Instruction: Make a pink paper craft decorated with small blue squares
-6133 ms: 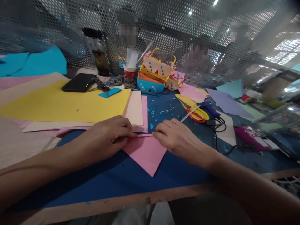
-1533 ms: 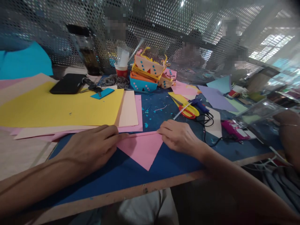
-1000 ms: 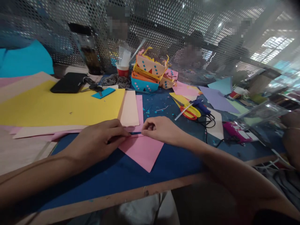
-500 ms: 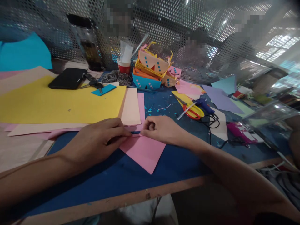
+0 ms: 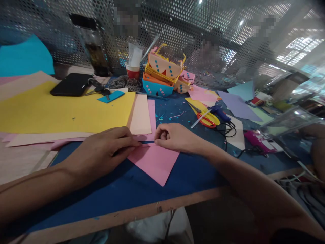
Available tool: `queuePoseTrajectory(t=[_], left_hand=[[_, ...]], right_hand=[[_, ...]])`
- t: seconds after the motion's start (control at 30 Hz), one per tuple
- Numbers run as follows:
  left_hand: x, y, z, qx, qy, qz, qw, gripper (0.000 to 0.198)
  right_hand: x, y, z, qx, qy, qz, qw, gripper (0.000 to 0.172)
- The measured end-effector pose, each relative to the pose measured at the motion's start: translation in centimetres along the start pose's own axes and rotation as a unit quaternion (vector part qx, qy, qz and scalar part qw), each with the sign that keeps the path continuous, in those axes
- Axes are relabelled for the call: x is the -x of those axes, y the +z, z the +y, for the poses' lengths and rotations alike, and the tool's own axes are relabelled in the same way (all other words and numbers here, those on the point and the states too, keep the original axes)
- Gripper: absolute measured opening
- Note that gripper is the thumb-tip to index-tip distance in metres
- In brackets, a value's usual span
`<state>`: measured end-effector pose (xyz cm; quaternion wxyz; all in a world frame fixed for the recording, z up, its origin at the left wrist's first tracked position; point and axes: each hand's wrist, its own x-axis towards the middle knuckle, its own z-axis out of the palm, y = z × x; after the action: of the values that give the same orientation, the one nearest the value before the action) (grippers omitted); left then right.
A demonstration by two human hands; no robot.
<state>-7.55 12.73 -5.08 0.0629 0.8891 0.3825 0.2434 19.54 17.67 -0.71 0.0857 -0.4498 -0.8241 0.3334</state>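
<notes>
A piece of pink paper [image 5: 157, 162] lies on the blue tabletop [image 5: 122, 193], a narrow fold running along its far edge. My left hand [image 5: 114, 145] is closed on the left end of that fold, fingertips pressed together. At the right end of the same fold, my right hand [image 5: 172, 137] pinches the paper between thumb and curled fingers. A short stretch of the folded edge shows between the two hands. Just beyond them is a stack of large sheets with a yellow sheet [image 5: 76, 115] on top.
Behind stand folded paper baskets [image 5: 162, 74], a red-and-white cup [image 5: 133, 70] and a bottle [image 5: 95, 51]. A phone [image 5: 71, 84] and keys [image 5: 103, 89] lie on the yellow sheet. To the right are scissors [image 5: 207, 119], a blue glue gun [image 5: 220, 113] with its cord, and a magenta object [image 5: 260, 142].
My right hand has slid slightly right along the fold, so a little more of the folded edge shows between my hands. The left hand stays on its end.
</notes>
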Motion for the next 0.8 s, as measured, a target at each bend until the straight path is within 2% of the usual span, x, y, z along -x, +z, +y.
queuePoseTrajectory(t=[0.27, 0.47, 0.8], left_hand=[[0.1, -0.1, -0.1, 0.013, 0.001, 0.001, 1.000, 0.031], [0.2, -0.2, -0.1, 0.014, 0.003, 0.003, 1.000, 0.033], [0.2, -0.3, -0.3, 0.012, -0.005, -0.004, 1.000, 0.033]], right_hand=[[0.4, -1.0, 0.5, -0.049, -0.022, -0.036, 0.998, 0.019], [0.8, -1.6, 1.1, -0.033, -0.015, -0.034, 0.999, 0.018], [1.0, -2.0, 1.6, -0.029, -0.020, -0.049, 0.998, 0.026]])
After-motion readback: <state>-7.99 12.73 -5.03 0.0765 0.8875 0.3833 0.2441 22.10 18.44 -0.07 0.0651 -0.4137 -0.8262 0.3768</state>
